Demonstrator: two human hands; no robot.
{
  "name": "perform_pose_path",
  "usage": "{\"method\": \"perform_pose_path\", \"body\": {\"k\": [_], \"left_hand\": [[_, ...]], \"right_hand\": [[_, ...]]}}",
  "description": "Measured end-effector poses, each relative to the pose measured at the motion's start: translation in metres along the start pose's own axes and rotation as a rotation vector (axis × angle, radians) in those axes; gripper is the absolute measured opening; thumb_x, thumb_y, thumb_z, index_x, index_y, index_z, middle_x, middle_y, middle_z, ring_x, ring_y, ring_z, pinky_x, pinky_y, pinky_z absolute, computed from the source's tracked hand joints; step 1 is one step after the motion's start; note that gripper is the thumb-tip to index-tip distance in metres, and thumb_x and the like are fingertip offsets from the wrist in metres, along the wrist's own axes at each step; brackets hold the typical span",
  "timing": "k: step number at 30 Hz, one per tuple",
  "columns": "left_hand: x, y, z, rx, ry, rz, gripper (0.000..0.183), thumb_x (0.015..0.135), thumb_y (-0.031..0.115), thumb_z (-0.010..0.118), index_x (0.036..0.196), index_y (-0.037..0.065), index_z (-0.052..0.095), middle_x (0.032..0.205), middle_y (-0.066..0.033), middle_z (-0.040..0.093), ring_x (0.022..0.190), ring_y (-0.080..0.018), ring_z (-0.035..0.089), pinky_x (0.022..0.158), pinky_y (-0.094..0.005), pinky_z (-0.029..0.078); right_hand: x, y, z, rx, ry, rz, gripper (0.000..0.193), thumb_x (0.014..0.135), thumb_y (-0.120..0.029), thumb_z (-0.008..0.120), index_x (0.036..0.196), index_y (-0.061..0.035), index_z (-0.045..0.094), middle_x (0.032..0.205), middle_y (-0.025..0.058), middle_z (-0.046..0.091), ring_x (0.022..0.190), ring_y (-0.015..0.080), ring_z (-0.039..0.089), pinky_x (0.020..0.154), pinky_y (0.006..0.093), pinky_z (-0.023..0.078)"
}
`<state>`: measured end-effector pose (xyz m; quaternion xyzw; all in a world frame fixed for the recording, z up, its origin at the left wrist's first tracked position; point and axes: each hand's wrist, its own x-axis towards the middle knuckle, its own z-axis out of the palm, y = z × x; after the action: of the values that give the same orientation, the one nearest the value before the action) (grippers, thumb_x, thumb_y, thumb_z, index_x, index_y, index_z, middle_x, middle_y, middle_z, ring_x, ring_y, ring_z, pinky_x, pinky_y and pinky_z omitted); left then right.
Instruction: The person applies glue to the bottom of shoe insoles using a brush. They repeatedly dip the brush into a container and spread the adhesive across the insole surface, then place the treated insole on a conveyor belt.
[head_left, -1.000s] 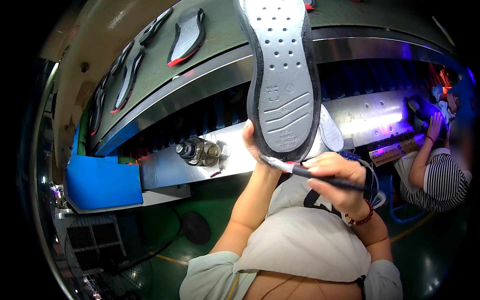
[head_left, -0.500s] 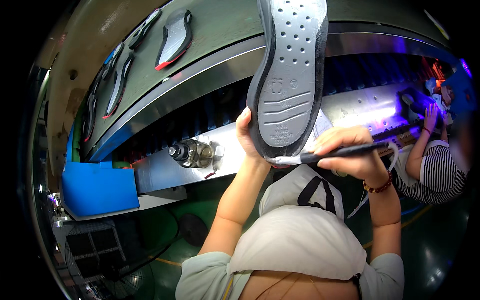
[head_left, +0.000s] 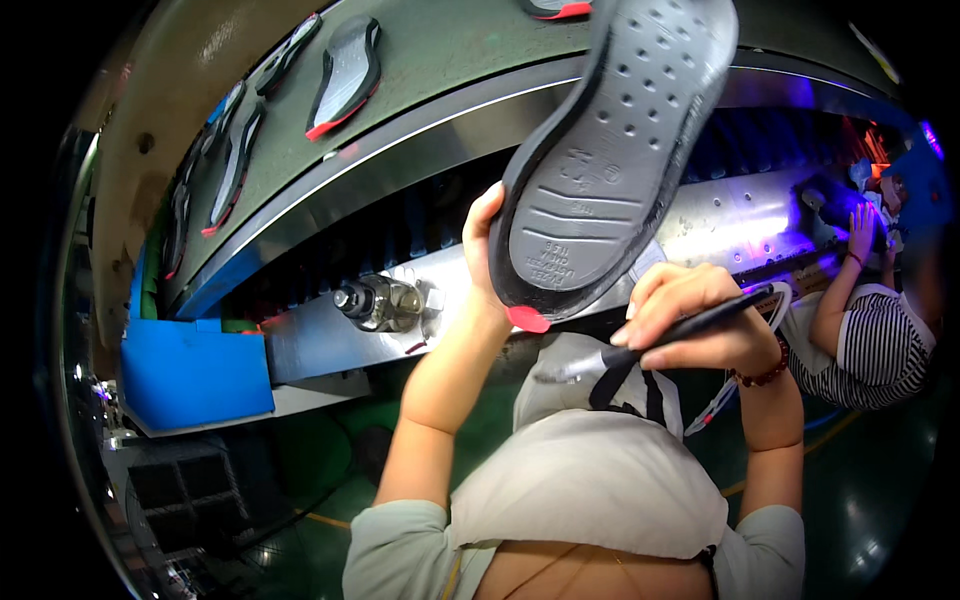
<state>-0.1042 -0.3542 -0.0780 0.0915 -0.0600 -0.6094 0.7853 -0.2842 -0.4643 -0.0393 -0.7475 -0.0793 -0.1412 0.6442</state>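
A grey shoe sole (head_left: 580, 215) with a black raised rim and a red heel tab is held up before me. My left hand (head_left: 483, 265) grips it by the heel end, thumb along the left edge; the fingers behind it are hidden. The sole tilts so that its far end leans right. In my right hand (head_left: 705, 300) is a brush (head_left: 690, 328) with a black handle, held between thumb and fingers. Its pale, wet-looking bristles (head_left: 575, 370) point left, below the heel and apart from it.
Several soles (head_left: 345, 75) lie on a green conveyor belt (head_left: 430, 45) with a metal edge. On the steel ledge below stands a clear glass bottle (head_left: 398, 304) with a black top. A blue box (head_left: 195, 380) is at left. Another person (head_left: 880, 345) works at right under violet light.
The brush has come off the heel edge and dropped lower. My left hand has tilted the sole rightward, bringing its red heel tab into clear view.
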Motion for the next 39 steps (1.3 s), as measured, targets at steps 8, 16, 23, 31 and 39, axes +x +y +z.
{"method": "perform_pose_path", "body": {"k": [8,16,23,31,39], "left_hand": [[-0.006,0.000,0.014,0.207,0.324,-0.526,0.038,0.076,0.021,0.051,0.105,-0.003,0.049,0.095,-0.0167,0.058,0.082,-0.0254,0.059,0.076,-0.0368,0.048],[-0.020,-0.002,0.020,0.462,0.276,-0.617,0.038,0.072,0.019,0.057,0.104,-0.002,0.051,0.094,-0.0152,0.057,0.080,-0.0208,0.058,0.073,-0.0308,0.047],[-0.026,0.004,0.013,0.517,0.273,-0.628,0.035,0.073,0.018,0.058,0.100,-0.002,0.053,0.091,-0.0148,0.059,0.076,-0.0200,0.059,0.071,-0.0296,0.048],[-0.034,0.010,0.010,0.515,0.458,-0.580,0.034,0.072,0.016,0.056,0.100,-0.003,0.054,0.090,-0.0151,0.059,0.077,-0.0190,0.059,0.070,-0.0294,0.048],[-0.048,0.021,-0.003,0.489,0.473,-0.489,0.030,0.072,0.014,0.057,0.096,-0.004,0.055,0.086,-0.0135,0.060,0.072,-0.0167,0.059,0.065,-0.0266,0.049]], "right_hand": [[-0.005,0.000,-0.012,-0.239,-0.247,-0.064,0.013,0.064,-0.001,0.067,0.076,-0.0034,0.062,0.082,0.0100,0.064,0.075,0.0219,0.062,0.062,0.0275,0.047],[-0.017,0.007,-0.019,-0.304,-0.399,0.053,0.012,0.068,-0.001,0.062,0.080,-0.0001,0.060,0.083,0.0119,0.062,0.079,0.0240,0.061,0.070,0.0298,0.049],[-0.026,0.008,-0.027,-0.363,-0.337,0.044,0.010,0.068,-0.003,0.062,0.078,-0.0032,0.060,0.083,0.0106,0.062,0.079,0.0223,0.061,0.065,0.0279,0.049],[-0.041,0.007,-0.050,-0.509,-0.186,0.090,0.009,0.072,-0.008,0.061,0.081,-0.0062,0.061,0.087,0.0065,0.063,0.078,0.0190,0.061,0.058,0.0242,0.043],[-0.054,-0.001,-0.048,-0.456,-0.069,0.149,0.009,0.070,-0.001,0.062,0.079,-0.0010,0.061,0.087,0.0111,0.063,0.081,0.0208,0.061,0.070,0.0266,0.047]]}}
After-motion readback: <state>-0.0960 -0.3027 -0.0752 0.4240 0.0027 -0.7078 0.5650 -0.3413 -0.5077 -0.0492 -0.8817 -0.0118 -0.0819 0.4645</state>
